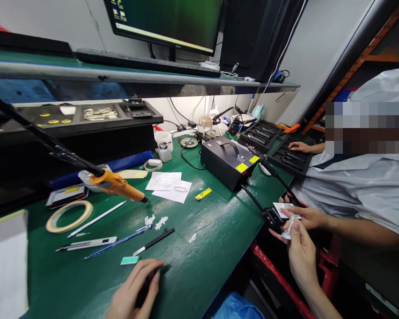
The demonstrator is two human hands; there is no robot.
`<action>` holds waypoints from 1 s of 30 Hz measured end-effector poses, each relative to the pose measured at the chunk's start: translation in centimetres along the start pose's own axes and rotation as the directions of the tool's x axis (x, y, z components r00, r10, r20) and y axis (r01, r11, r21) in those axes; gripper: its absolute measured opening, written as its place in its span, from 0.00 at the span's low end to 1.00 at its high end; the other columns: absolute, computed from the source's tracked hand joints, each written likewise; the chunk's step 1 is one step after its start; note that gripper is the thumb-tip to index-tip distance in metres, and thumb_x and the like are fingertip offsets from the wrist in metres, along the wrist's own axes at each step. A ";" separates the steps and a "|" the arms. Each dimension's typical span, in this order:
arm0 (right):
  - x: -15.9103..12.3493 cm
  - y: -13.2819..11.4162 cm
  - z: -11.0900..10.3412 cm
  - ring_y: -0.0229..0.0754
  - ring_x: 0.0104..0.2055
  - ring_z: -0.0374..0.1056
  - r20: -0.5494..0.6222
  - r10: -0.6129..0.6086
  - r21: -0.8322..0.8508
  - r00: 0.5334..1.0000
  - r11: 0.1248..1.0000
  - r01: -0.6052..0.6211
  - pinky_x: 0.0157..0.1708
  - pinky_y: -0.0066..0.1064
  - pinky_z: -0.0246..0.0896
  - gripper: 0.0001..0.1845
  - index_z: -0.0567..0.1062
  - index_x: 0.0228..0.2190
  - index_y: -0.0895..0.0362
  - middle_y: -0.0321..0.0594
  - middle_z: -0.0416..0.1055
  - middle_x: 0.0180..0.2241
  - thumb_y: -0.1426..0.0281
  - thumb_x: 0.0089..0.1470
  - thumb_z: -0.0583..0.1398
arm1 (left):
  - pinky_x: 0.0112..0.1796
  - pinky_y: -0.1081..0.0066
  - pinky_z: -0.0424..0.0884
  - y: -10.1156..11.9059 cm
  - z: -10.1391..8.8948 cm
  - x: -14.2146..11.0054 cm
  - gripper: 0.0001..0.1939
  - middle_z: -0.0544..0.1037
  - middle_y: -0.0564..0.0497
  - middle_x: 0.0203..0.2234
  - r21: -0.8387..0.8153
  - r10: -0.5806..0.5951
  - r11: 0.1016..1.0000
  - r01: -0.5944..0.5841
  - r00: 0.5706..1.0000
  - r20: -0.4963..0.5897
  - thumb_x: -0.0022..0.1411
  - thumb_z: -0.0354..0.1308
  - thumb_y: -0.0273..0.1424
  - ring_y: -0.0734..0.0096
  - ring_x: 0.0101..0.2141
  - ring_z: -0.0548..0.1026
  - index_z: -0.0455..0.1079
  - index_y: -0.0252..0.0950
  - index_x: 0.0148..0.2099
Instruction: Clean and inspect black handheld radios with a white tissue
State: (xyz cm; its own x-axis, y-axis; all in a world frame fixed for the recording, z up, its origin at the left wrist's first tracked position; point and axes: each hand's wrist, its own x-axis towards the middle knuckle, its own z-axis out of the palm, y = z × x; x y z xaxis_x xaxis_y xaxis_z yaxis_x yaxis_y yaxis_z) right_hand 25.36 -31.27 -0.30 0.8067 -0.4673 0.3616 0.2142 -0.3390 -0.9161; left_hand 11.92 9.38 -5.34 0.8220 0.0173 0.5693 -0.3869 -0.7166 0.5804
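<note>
My left hand (pixel 134 288) rests low over the green bench mat, fingers bent and slightly apart, with nothing visible in it. Close to its fingertips lie a turquoise-and-white eraser-like block (pixel 130 260) and a slim black-handled blade tool (pixel 154 241). Off the bench's right edge, my right hand (pixel 301 248) pinches a crumpled white wipe (pixel 287 229). It is held up against a co-worker's hand (pixel 307 215), beside a white card (pixel 284 210). A black device with an orange spot (pixel 271 218) is just under the card, partly hidden by the fingers.
An orange electric screwdriver (pixel 119 185) hangs at left above masking tape (pixel 69 216), a utility knife (pixel 89 243) and pens. A black power box (pixel 228 161) with cables stands at the right. Papers (pixel 168 184) and a yellow lighter (pixel 203 194) lie mid-bench. The co-worker sits at right.
</note>
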 end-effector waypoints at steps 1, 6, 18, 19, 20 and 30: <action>0.1 0.0 0.3 0.58 0.54 0.79 -0.002 0.003 0.004 1.000 1.000 -0.003 0.47 0.51 0.85 0.42 0.83 0.37 0.53 0.51 0.82 0.49 0.26 0.62 0.63 | 0.45 0.78 0.84 -0.1 -0.2 0.2 0.11 0.89 0.46 0.45 0.006 0.031 0.999 -0.032 0.999 0.009 0.86 0.57 0.37 0.66 0.42 0.91 0.80 0.42 0.57; -0.6 -1.2 0.8 0.55 0.50 0.78 -0.017 -0.010 -0.012 1.000 1.000 0.009 0.55 0.48 0.76 0.43 0.79 0.30 0.53 0.50 0.84 0.47 0.24 0.57 0.65 | 0.44 0.78 0.84 0.5 -0.1 0.7 0.09 0.88 0.46 0.43 -0.016 0.056 0.998 -0.056 0.998 -0.001 0.84 0.57 0.29 0.68 0.40 0.90 0.78 0.41 0.57; -8.3 -10.4 8.0 0.44 0.39 0.73 0.655 0.139 0.248 0.743 0.889 -0.385 0.43 0.30 0.76 0.35 0.79 0.29 0.52 0.42 0.77 0.35 0.33 0.59 0.72 | 0.58 0.60 0.87 1.6 -0.3 1.2 0.30 0.82 0.33 0.67 0.003 0.008 1.000 -0.009 0.996 0.085 0.83 0.60 0.33 0.53 0.63 0.86 0.60 0.41 0.80; -9.5 -11.0 8.7 0.44 0.39 0.73 0.729 0.136 0.243 0.671 0.865 -0.439 0.44 0.31 0.77 0.35 0.78 0.28 0.53 0.43 0.78 0.35 0.34 0.61 0.72 | 0.63 0.55 0.84 1.5 -0.4 1.1 0.36 0.77 0.30 0.72 -0.019 0.003 1.000 -0.001 0.997 0.075 0.82 0.63 0.37 0.49 0.69 0.81 0.55 0.41 0.84; -10.5 -11.5 9.3 0.44 0.39 0.72 0.798 0.130 0.225 0.589 0.842 -0.490 0.44 0.32 0.77 0.35 0.77 0.27 0.53 0.44 0.78 0.36 0.35 0.63 0.71 | 0.67 0.51 0.82 1.4 -0.5 1.0 0.41 0.73 0.28 0.76 -0.051 0.007 0.999 -0.005 0.998 0.055 0.81 0.65 0.39 0.46 0.74 0.77 0.52 0.42 0.86; -10.9 -16.2 16.1 0.39 0.22 0.73 0.978 -0.007 0.116 0.206 0.845 -0.523 0.27 0.35 0.80 0.36 0.73 0.28 0.54 0.50 0.86 0.43 0.36 0.64 0.70 | 0.52 0.61 0.83 4.3 -2.9 2.0 0.26 0.91 0.40 0.45 -0.767 -0.636 0.384 0.514 0.749 0.185 0.69 0.76 0.55 0.52 0.47 0.88 0.82 0.37 0.52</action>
State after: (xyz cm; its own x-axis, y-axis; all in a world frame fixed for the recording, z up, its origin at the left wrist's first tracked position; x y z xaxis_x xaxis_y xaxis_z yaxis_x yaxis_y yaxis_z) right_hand 22.02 -7.55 7.77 0.7036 0.7051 -0.0885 -0.1767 0.0530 -0.9828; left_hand 10.69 8.33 0.01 0.9392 0.3398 -0.0498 -0.0463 0.2689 0.9621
